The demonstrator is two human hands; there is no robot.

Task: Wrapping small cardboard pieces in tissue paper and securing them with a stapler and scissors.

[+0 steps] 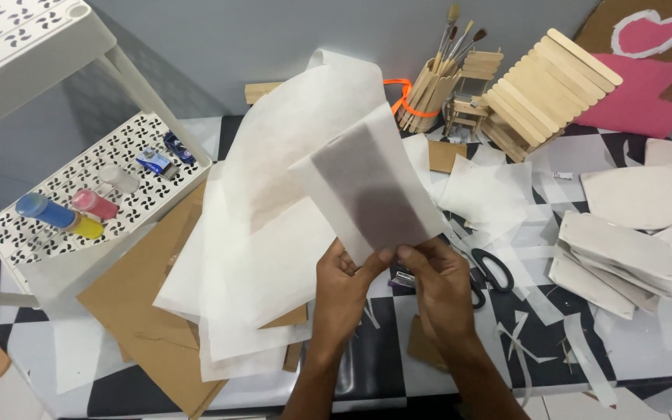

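I see both hands close together in the near middle of the scene. The left hand (341, 281) and the right hand (439, 281) are pinching the lower edge of a small folded sheet of thin white paper (367, 187), one hand at each side of that edge, thumbs on the front. The sheet stands almost upright and tilted to the left, and a darker band shows through its middle, where the paper seems to be double. Both hands are closed on this sheet, and the fingertips nearly touch each other.

Just behind and to the left of it, a large sheet of the same white paper (274, 202) rises up and curls at the top. It lies over flat pieces of brown cardboard (138, 311) on the checkered black and white table (375, 350).

To the right of my right hand there are black scissors (493, 270), lying among narrow white paper strips (519, 334). Farther right is a pile of grey-white paper pieces (624, 257). At the far side I see a holder made of wooden sticks with paint brushes (429, 85), and beside it a small house of wooden sticks (538, 85). On the left, a white perforated shelf (118, 163) carries small paint bottles (60, 214) in blue, yellow and pink.
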